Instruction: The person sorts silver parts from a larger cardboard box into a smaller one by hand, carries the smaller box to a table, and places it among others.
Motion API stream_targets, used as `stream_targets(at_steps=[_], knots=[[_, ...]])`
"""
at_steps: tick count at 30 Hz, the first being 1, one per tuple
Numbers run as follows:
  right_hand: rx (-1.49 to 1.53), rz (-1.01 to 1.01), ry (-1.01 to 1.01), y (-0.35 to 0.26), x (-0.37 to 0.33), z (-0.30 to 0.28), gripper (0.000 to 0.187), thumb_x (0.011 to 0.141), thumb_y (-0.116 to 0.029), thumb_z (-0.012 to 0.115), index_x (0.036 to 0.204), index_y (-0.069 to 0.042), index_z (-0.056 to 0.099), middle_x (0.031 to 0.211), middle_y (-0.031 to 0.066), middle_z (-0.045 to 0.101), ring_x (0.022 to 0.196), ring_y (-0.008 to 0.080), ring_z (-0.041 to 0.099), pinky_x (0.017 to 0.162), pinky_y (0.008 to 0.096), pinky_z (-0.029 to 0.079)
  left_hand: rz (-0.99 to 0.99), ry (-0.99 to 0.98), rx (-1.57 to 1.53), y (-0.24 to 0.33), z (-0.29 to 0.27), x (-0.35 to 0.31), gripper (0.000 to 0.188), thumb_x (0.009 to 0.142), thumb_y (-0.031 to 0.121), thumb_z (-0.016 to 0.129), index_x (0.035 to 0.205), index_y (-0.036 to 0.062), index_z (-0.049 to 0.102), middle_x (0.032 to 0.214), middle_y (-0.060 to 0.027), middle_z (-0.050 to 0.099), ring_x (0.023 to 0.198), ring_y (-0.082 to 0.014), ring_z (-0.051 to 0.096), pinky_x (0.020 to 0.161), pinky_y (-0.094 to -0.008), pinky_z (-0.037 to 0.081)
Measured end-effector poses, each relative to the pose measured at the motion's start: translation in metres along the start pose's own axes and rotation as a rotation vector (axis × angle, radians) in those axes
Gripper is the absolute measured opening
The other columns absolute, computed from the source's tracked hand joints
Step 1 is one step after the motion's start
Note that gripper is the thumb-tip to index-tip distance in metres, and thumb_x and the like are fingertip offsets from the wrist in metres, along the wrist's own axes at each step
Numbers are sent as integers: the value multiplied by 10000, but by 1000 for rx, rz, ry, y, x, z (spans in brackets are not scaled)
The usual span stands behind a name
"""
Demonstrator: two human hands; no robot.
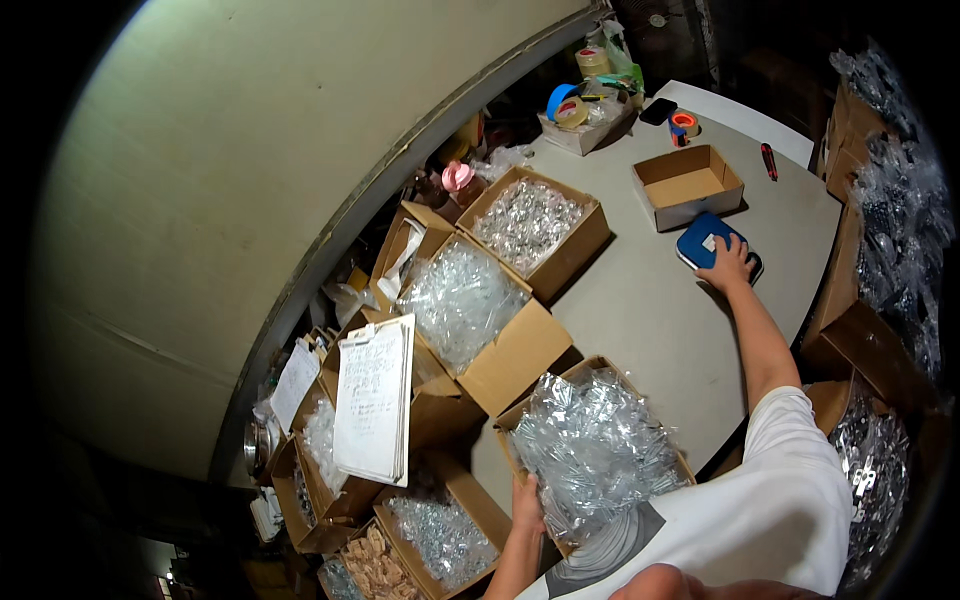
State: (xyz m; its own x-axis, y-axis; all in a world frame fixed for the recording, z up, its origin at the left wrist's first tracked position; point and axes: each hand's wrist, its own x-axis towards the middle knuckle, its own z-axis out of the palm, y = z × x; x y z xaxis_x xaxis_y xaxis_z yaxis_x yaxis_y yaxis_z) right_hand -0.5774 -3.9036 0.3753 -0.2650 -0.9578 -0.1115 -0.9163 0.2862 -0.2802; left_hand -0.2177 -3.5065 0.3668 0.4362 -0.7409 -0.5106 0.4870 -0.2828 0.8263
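My right hand (730, 263) rests with spread fingers on a flat blue case-like thing (706, 236) with rounded corners and a small white label, on the grey table. Its exact kind I cannot make out. Against my body stands a cardboard box (507, 418) heaped with clear plastic packets (595, 450) that hold small shiny metal parts. My left hand (528, 505) is closed on the left side of this box; some of its fingers are hidden. Just beyond the blue thing sits a shallow, empty cardboard box (690, 190).
Several cardboard boxes of packets (530, 225) line the table's left side, with a clipboard of papers (375, 400) over them. Farther back lie a tape-filled carton (585, 130), a black phone (658, 111), an orange tape roll (683, 122) and a red-black cutter (769, 162). More packets (900, 240) pile up at right.
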Motion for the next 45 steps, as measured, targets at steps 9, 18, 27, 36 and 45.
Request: stream_targets(at_steps=[9, 18, 27, 36, 45], knots=[[-71, -203, -178, 25, 38, -30, 946, 453, -466, 780, 1289, -361, 351, 1394, 46, 212, 1250, 452, 182, 975, 621, 214, -15, 35, -14, -10, 140, 42, 432, 923, 101, 362, 1338, 69, 251, 1299, -142, 370, 1143, -278, 412, 952, -398, 361], [-270, 116, 31, 70, 80, -65, 890, 596, -193, 757, 1336, -306, 276, 1424, 44, 162, 1262, 435, 187, 947, 616, 256, 50, -4, -11, 7, 241, 101, 430, 924, 81, 339, 1340, 69, 234, 1260, -139, 399, 1099, -247, 438, 929, -353, 379], [-98, -273, 144, 5, 166, -33, 213, 748, -255, 649, 858, -84, 586, 900, 143, 617, 869, 329, 596, 739, 422, 481, 55, 17, 12, -1, 277, 143, 469, 917, 88, 372, 1367, 83, 237, 1265, -136, 416, 1097, -233, 444, 919, -322, 375], [18, -315, 772, 39, 157, -169, 168, 824, -226, 534, 877, -67, 527, 897, 142, 579, 833, 358, 557, 689, 443, 449, 277, -25, 301, 15, 381, 191, 481, 821, 4, 452, 1294, 21, 371, 1205, -173, 485, 1058, -264, 500, 916, -303, 367], [160, -265, 755, 63, 53, -189, 169, 810, -117, 527, 946, -18, 539, 891, 171, 565, 846, 353, 539, 719, 390, 424, 428, 194, 368, 40, 494, 289, 440, 771, -18, 436, 1201, 51, 495, 1024, -211, 593, 968, -344, 568, 843, -359, 438]])
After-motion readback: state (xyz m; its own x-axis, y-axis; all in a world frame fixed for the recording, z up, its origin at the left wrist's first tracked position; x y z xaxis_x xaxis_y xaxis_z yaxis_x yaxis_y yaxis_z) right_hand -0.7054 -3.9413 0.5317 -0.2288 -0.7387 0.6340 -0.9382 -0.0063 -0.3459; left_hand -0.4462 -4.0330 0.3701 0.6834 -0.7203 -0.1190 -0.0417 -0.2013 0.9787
